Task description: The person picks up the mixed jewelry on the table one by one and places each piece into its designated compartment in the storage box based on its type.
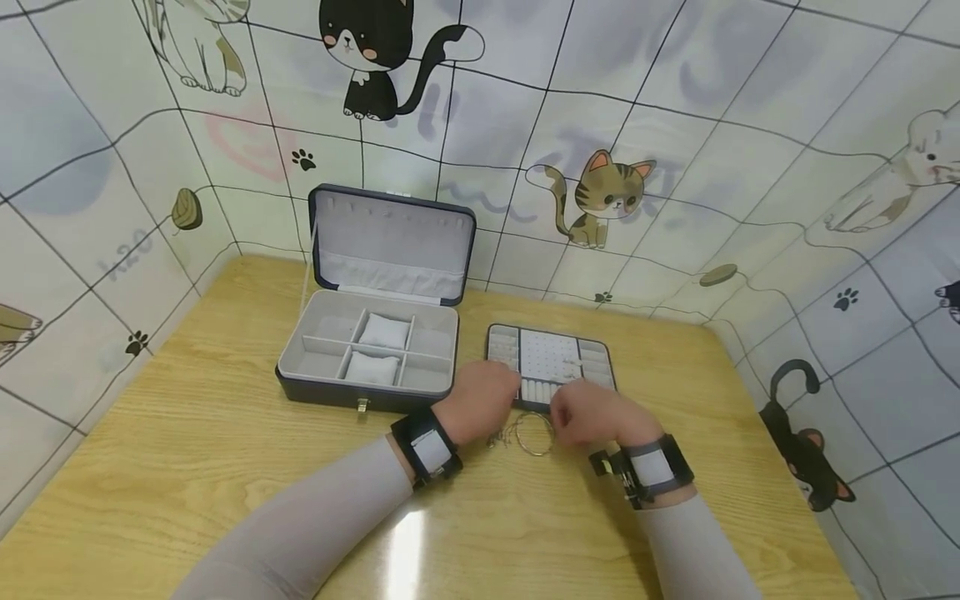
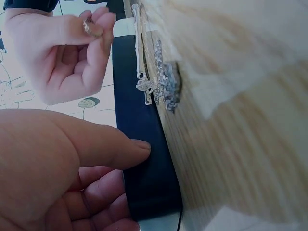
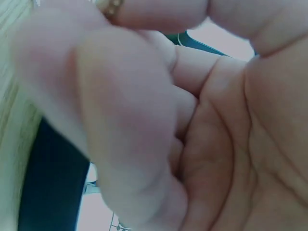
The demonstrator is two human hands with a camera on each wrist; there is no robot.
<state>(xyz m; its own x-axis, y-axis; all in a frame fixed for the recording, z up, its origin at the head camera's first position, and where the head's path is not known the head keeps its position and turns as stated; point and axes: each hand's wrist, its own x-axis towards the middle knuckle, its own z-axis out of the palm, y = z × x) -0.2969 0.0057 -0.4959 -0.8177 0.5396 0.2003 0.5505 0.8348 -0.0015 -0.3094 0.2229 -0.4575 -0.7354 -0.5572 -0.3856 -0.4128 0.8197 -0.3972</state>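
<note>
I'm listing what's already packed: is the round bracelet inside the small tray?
No, the round bracelet lies on the table, just in front of the small tray.

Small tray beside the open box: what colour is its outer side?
Dark navy blue; the tray shows it best in the left wrist view.

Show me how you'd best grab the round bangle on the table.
I'd probably pinch the bangle by its near rim, coming from the near side, one fingertip inside the hoop. It lies flat, an open ring; its far edge is close to the jewellery tray and small chains lie to its left, while its near edge looks free.
</note>
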